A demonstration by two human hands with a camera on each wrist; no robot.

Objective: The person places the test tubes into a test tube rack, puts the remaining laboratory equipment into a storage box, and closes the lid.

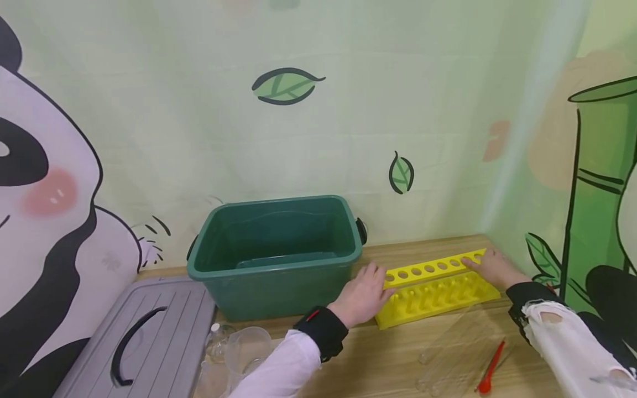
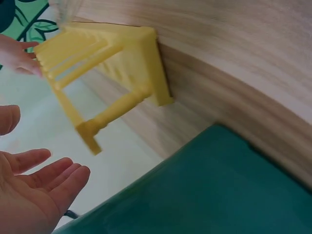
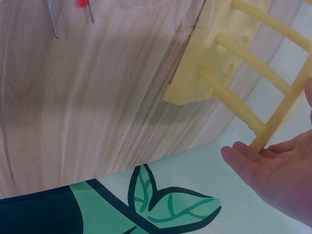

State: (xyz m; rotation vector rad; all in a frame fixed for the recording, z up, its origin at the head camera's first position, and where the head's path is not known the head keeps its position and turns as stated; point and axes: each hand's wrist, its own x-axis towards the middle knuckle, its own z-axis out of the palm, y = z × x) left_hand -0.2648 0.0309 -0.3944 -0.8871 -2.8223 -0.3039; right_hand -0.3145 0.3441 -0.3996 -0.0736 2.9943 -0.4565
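Note:
A yellow test tube rack (image 1: 438,298), with a row of round holes in its raised top bar, stands on the wooden table right of the green bin. My right hand (image 1: 495,268) holds the far right end of that bar; the right wrist view shows the fingers (image 3: 241,163) at the bar's end and the thumb mostly cut off by the frame edge. By the rack's left end is my left hand (image 1: 362,296). In the left wrist view its fingers (image 2: 68,183) are spread loosely, apart from the rack (image 2: 141,53).
A green bin (image 1: 278,296) with black handles stands at the back. Left lies a grey lid (image 1: 164,337) with a black handle. Clear containers (image 1: 246,348) sit beside it. In front of the rack are transparent plastic pieces (image 1: 448,354) and a slim red tool (image 1: 491,369).

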